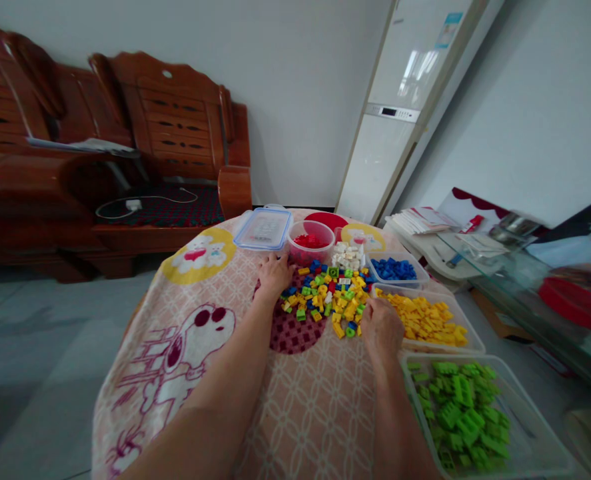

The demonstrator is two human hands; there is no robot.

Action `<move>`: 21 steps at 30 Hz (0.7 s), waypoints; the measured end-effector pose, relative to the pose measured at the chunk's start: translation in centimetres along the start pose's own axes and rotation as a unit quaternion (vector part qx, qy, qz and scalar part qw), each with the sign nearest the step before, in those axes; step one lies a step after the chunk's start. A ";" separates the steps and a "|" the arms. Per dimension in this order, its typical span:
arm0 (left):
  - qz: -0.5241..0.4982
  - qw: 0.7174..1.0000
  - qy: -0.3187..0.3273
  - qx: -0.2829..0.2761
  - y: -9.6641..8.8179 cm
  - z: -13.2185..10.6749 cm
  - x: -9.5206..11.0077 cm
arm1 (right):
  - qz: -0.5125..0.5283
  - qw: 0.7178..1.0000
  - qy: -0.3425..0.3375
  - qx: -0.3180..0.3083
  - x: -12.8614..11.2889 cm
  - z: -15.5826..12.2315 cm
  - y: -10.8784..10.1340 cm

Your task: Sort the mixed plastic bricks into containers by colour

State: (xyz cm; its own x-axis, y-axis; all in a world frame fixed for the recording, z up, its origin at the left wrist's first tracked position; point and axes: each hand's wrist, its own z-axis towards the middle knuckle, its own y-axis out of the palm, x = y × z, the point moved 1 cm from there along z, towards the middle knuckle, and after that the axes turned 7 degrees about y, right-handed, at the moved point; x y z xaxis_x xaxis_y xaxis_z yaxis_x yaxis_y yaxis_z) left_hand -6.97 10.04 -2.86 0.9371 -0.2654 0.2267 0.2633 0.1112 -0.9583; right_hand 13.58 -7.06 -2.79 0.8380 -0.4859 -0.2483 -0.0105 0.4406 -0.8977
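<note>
My left hand (276, 273) lies at the far left side of a mixed pile of toy building bricks (320, 293), its fingers spread apart, close to the round container (311, 252) of red bricks. At the pile's right edge, my right hand (382, 325) has its fingers curled together beside the clear tub (442, 348) of yellow bricks (428, 319). Whatever those fingers hold, if anything, is hidden. Yellow, green, blue, red and white pieces are mixed in the pile.
White bricks (348, 255) are heaped behind the pile. Blue bricks (394, 269) fill a small tub; green bricks (462, 407) sit in a large tub at front right. A blue-rimmed lid (264, 229) lies at the back. Patterned cloth (320, 413) covers the round table.
</note>
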 end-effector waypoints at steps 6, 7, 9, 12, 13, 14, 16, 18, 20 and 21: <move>-0.004 1.000 0.018 0.001 0.4 0.4 -0.5 | 0.001 1.000 -0.001 0.001 0.0 0.0 0.0; -0.011 1.000 0.027 0.003 0.5 0.5 -0.7 | 0.001 1.000 -0.002 0.001 0.0 0.0 0.0; -0.029 0.998 0.047 0.003 0.7 0.8 -0.8 | 0.001 1.000 -0.002 0.001 0.0 0.0 -0.1; -0.054 0.997 0.057 -0.010 0.6 1.1 -0.6 | 0.000 1.000 -0.003 0.001 -0.1 0.0 -0.3; -0.062 0.996 0.058 -0.017 0.5 1.1 -0.5 | -0.001 1.000 -0.003 -0.001 -0.1 0.0 -0.3; -0.070 0.995 0.064 -0.025 0.3 1.0 -0.3 | -0.002 1.000 -0.002 -0.002 -0.1 0.0 -0.3; -0.087 0.991 0.090 -0.042 -0.1 0.8 0.3 | -0.006 1.000 0.000 -0.006 -0.1 0.0 -0.2; -0.110 0.985 0.123 -0.056 -0.5 0.5 1.1 | -0.007 1.000 0.003 -0.009 -0.1 0.0 -0.2; -0.133 0.978 0.150 -0.060 -0.6 0.2 1.9 | -0.007 1.000 0.003 -0.012 -0.1 0.0 -0.2; -0.144 0.975 0.160 -0.061 -0.6 0.1 2.3 | -0.006 1.000 0.003 -0.013 -0.1 0.0 -0.2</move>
State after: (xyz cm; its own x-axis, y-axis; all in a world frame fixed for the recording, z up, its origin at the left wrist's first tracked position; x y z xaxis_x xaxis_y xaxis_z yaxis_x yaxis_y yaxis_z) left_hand -4.93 9.49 -1.72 0.7042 -0.5556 0.4419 0.4571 -0.1214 -0.8811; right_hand 13.54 -7.08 -2.58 0.8346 -0.4958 -0.2400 -0.0151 0.4150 -0.9097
